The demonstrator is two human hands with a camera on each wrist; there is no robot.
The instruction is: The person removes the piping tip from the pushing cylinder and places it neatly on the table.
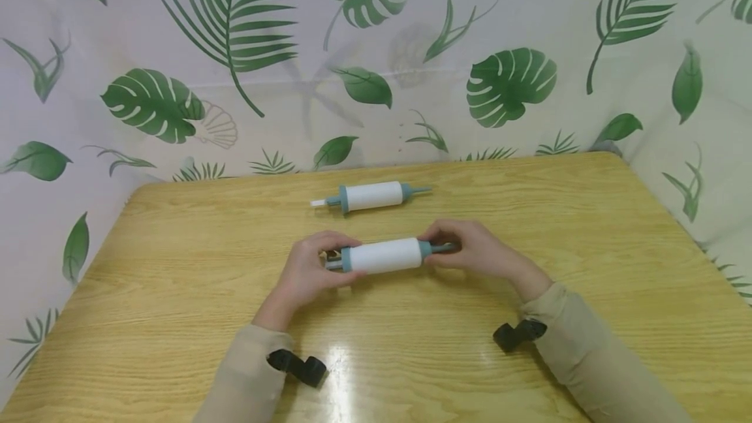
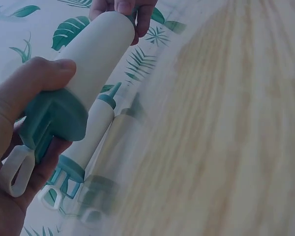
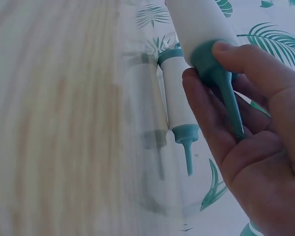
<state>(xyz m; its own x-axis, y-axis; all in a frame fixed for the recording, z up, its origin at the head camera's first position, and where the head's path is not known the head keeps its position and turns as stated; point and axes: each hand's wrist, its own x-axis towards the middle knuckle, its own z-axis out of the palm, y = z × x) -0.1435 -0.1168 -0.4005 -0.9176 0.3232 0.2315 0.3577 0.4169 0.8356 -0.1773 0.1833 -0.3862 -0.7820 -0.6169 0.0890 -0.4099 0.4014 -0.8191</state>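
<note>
Both hands hold a white syringe-like tube (image 1: 386,256) with teal ends, level above the wooden table. My left hand (image 1: 305,269) grips its plunger end; in the left wrist view the thumb lies on the white barrel near the teal collar (image 2: 64,118), and a pale pull ring (image 2: 17,169) sticks out by the palm. My right hand (image 1: 470,245) pinches the teal nozzle end, with the thin nozzle (image 3: 228,101) pointing into the palm. Behind it, a second similar tube (image 1: 374,196) lies on the table, nozzle to the right, untouched.
The wooden table (image 1: 176,292) has a glossy, reflecting top. Its far edge meets a pale wall covering (image 1: 282,123) printed with green leaves. Black wrist straps with small cameras (image 1: 297,368) sit on both sleeves.
</note>
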